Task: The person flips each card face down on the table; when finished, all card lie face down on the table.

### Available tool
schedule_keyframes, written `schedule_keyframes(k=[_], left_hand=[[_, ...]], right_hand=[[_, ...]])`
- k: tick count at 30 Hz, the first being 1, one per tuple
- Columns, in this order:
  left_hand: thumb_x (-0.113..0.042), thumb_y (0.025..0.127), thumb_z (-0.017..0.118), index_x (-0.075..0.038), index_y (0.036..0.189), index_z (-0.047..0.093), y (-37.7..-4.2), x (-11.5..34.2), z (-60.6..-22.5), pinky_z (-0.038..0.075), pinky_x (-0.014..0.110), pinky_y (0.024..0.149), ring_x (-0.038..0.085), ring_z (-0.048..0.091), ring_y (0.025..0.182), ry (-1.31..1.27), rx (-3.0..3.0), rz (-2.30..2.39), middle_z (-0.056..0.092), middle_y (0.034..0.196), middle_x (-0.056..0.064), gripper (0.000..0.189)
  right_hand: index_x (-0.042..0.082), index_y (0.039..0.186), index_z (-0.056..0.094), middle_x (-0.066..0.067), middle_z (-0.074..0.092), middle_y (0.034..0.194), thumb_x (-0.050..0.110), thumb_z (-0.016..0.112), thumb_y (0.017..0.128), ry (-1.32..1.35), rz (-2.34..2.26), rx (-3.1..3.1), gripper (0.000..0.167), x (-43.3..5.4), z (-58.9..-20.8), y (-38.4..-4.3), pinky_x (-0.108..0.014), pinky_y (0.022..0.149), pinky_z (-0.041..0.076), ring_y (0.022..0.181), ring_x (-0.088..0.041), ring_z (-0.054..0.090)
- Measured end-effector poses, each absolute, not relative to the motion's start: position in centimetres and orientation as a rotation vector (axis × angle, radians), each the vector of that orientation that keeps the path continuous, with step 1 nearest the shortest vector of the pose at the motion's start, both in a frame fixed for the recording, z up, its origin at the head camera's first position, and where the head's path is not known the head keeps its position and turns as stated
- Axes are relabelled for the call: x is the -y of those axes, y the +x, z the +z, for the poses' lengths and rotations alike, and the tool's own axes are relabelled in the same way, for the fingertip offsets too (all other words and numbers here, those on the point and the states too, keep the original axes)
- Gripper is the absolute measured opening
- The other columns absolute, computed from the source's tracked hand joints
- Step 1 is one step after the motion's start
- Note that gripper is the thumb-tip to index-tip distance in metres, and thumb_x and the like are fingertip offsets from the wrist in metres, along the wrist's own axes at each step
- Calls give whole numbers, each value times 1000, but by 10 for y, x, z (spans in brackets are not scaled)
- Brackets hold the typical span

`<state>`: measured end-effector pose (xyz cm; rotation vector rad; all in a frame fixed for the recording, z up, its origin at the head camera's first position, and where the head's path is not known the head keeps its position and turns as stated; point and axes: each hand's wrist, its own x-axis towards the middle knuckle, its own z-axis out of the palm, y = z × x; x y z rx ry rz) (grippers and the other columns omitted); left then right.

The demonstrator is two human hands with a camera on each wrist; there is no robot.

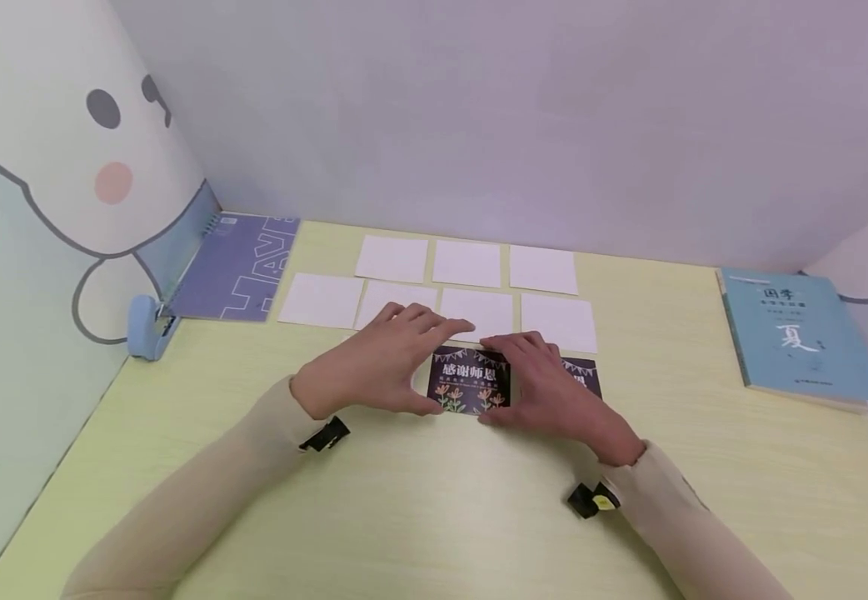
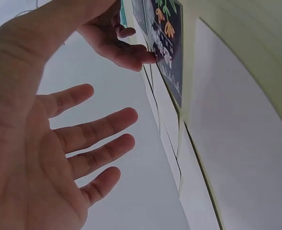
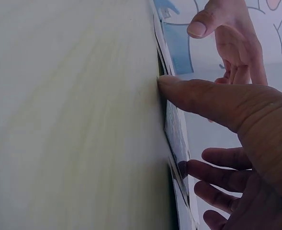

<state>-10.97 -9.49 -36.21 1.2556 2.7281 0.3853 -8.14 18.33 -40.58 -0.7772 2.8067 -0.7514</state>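
Note:
A dark card with white lettering and orange flowers lies on the table between my hands. My right hand grips it by its near and far edges, thumb on the near side and index finger on the far side. My left hand hovers at the card's left end, fingers spread and apart from it in the left wrist view. A second dark card shows partly from behind the right hand. Beyond the hands, white cards lie in two rows. Another white card lies under the left hand.
A purple spiral notebook lies at the back left, with a blue stapler beside it against the wall. On the right lies a thick blue book. A pale wall rises behind the table.

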Motion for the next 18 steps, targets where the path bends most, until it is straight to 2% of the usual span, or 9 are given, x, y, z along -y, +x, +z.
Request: schedule_keyframes(k=[8,18], left_hand=[[-59,80,88,-26,163,40,-108,88,-361,39,51,116,24,52,144,1260,-2758,356,62,150,-3,102],[-61,78,89,-23,162,42,-108,86,-362,36,55,118,26,54,142,1243,-2774,295,63,150,0,104]], right_hand=[[12,154,51,-12,60,150,38,98,77,-790,-783,-2801,94,-187,-404,-81,-56,104,38,138,-33,48],[11,151,54,-12,60,151,33,98,75,-801,-850,-2809,91,-190,-396,-82,-54,103,37,137,-33,49]])
